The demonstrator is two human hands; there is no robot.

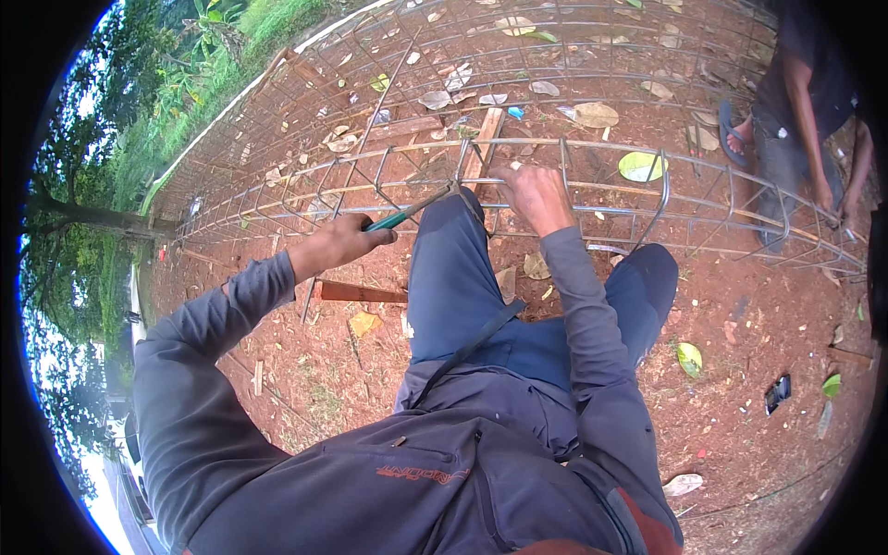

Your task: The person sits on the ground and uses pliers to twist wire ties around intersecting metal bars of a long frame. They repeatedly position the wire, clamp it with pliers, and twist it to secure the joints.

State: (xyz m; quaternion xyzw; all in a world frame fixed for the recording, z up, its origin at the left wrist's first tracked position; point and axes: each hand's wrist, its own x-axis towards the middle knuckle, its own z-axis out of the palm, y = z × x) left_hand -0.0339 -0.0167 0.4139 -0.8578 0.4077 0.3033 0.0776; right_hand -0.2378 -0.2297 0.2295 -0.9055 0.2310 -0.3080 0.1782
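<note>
My left hand (338,248) is closed round the green handle of a pair of tying pincers (413,211). The pincers point right and away from me, their metal jaws at the steel bars just above my left knee. My right hand (538,198) is curled at the rebar cage (592,185), just right of the jaws. Its fingers are bent against the bars, and what they grip is too small or hidden to make out. The cage, long rusty bars with bent square stirrups, runs from left to right across my knees.
A wooden piece (484,139) lies under the cage, and a reddish timber (361,292) lies by my left leg. Beyond, more steel mesh (370,74) covers the leaf-strewn red soil. At far right another person's hands (832,202) are at the cage's end. A tree trunk (102,217) stands left.
</note>
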